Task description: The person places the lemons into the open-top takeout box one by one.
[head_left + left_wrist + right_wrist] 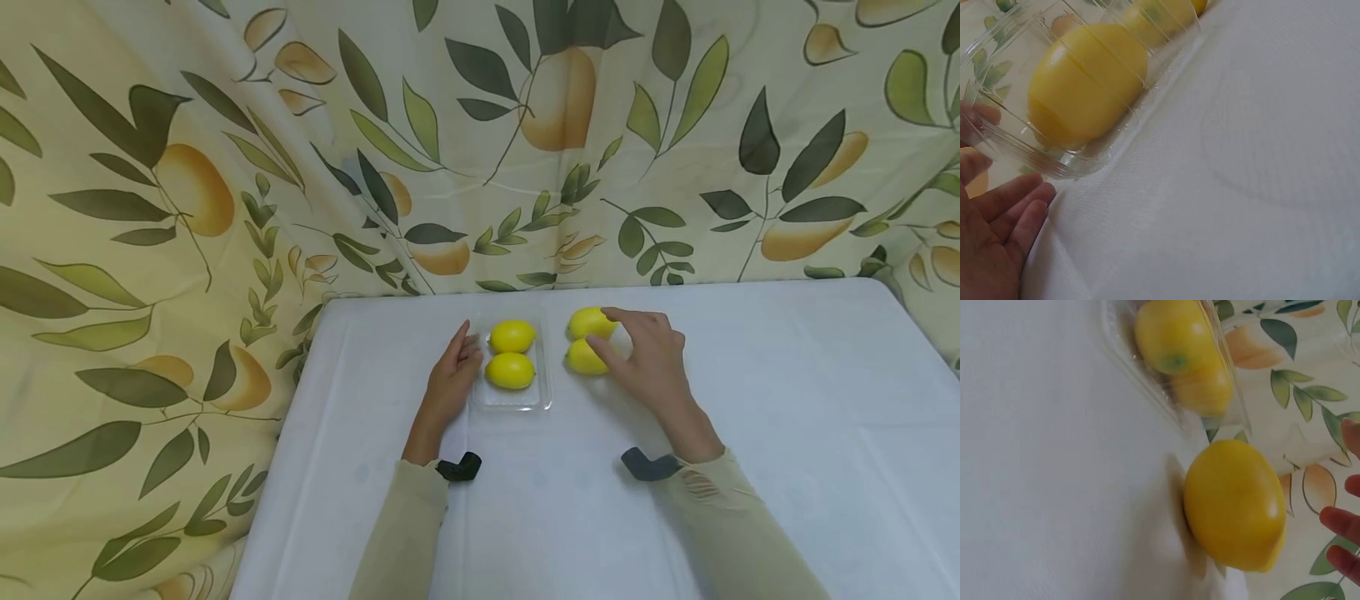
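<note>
A clear plastic tray [513, 407] stands on the table with two yellow lemons in it, a rear lemon [512, 336] and a front lemon [511, 371]. My left hand [447, 379] is at the tray's left side, its fingers loosely extended by the wall; in the left wrist view the fingertips are close against the plastic. To the right of the tray lie two more lemons, a far one [589, 322] and a near one [585, 357]. Over them my right hand [654, 360] spreads its thumb and fingers. The right wrist view shows a gap between those fingers and the lemon [1235, 505].
A white cloth [547, 517] covers the table, which ends at the back against a leaf-and-fruit patterned curtain [480, 192]. The same curtain hangs along the left side. Dark wrist cameras sit at the left wrist [460, 467] and right wrist [648, 465].
</note>
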A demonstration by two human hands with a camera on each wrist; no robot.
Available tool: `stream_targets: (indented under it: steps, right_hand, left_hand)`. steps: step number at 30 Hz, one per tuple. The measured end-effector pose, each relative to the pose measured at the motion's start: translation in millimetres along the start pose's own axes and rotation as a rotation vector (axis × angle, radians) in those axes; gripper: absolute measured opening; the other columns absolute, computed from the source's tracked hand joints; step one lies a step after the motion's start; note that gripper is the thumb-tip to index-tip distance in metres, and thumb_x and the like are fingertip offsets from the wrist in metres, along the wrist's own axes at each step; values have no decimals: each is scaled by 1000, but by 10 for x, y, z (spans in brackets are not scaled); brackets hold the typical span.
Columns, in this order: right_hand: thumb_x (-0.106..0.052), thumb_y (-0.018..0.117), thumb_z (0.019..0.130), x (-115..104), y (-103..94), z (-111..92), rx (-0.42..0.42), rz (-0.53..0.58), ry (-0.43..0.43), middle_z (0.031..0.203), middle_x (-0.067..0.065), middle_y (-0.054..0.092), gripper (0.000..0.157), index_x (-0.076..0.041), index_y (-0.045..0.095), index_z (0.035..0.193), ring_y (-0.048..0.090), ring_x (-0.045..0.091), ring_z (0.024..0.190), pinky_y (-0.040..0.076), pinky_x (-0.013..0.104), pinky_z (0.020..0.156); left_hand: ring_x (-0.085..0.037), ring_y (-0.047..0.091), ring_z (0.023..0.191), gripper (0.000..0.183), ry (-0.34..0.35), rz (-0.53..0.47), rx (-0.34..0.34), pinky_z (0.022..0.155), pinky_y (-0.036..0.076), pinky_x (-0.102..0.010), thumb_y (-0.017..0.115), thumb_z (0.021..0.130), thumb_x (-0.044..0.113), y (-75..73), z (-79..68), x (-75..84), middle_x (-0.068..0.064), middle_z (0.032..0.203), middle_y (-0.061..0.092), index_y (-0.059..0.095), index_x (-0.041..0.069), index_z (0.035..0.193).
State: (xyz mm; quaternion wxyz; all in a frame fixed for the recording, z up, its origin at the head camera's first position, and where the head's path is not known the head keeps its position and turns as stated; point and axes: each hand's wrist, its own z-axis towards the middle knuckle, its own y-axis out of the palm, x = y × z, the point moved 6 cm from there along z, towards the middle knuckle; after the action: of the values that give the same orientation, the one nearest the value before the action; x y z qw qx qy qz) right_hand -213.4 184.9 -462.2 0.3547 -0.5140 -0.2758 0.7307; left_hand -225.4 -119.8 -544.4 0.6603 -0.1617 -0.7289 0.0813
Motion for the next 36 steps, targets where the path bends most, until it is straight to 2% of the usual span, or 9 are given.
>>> stream_targets:
  steps: [8, 17, 22, 27, 36]
  right_hand:
    - [-49, 66, 95, 87, -22, -13, -23, -1, 19, 131, 17, 68, 55, -13, 63, 137, 49, 39, 124, 33, 62, 88]
    - [-51, 67, 94, 165, 37, -81, -65, -28, 13, 124, 15, 71, 57, -14, 62, 138, 51, 40, 121, 35, 62, 85]
    - [-56, 67, 93, 195, 117, -100, -132, -51, 50, 126, 14, 70, 60, -15, 62, 137, 50, 40, 124, 36, 65, 89]
    - [-63, 66, 91, 213, 207, -131, -212, -65, 97, 134, 14, 67, 66, -16, 63, 137, 47, 40, 127, 35, 63, 91]
    - [-66, 63, 91, 208, 223, -154, -232, -97, 66, 132, 19, 66, 67, -16, 65, 136, 48, 42, 126, 37, 63, 88]
  left_hand:
    - [-15, 52, 136, 61, 11, -1, -1, 118, 42, -44, 52, 104, 43, -3, -17, 12, 12, 152, 50, 29, 42, 160]
    - [-14, 53, 135, 62, 5, -16, -2, 117, 43, -44, 53, 104, 42, -3, -28, 9, 12, 151, 51, 29, 40, 161]
    - [-14, 54, 134, 61, 16, -13, 1, 117, 43, -43, 53, 104, 42, 1, -20, 12, 12, 150, 51, 29, 39, 160]
    - [-13, 54, 135, 61, 5, -15, 0, 117, 43, -43, 53, 104, 44, 2, -20, -12, 13, 150, 51, 30, 40, 160]
    - [-14, 53, 136, 62, 14, -28, -13, 118, 42, -44, 53, 104, 42, 6, -8, -19, 12, 152, 50, 29, 39, 161]
